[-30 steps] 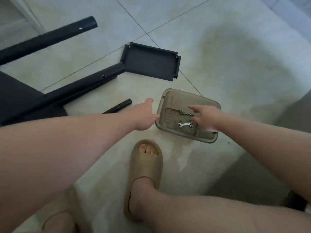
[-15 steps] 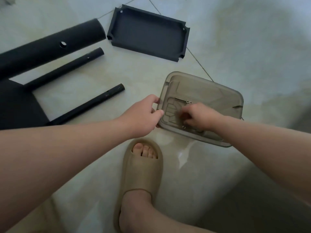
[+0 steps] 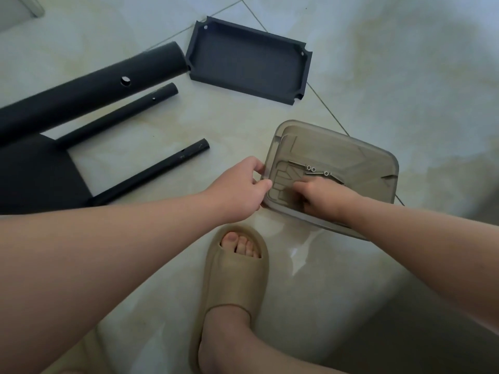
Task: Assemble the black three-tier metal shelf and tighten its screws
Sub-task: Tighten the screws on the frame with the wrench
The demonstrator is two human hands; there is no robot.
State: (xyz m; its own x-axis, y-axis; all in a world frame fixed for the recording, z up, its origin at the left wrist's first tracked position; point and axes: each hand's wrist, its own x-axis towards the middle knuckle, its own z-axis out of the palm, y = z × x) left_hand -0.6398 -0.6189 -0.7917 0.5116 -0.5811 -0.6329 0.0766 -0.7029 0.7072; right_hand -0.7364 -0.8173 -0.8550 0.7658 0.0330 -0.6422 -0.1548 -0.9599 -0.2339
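A smoky translucent plastic tray [image 3: 378, 157] lies on the tiled floor and holds several small silver screws [image 3: 310, 168]. My left hand [image 3: 240, 190] grips the tray's left rim between thumb and fingers. My right hand [image 3: 324, 198] is inside the tray with its fingers curled down onto the bottom, and whatever is under them is hidden. A black metal shelf tier [image 3: 248, 60] lies open side up beyond the tray. To the left lie a thick black tube [image 3: 89, 93] and two thin black poles [image 3: 121, 114] [image 3: 151, 174], each with screw holes.
A flat black panel [image 3: 35, 174] lies at the left edge, with the near thin pole running from it. My foot in a tan slipper [image 3: 237, 271] stands just below the tray. Pale floor tiles stretch to the right and behind.
My left hand has closed on the tray's rim. My right hand has dropped into the tray and curled over the spot where a small wrench lay. The view has moved closer.
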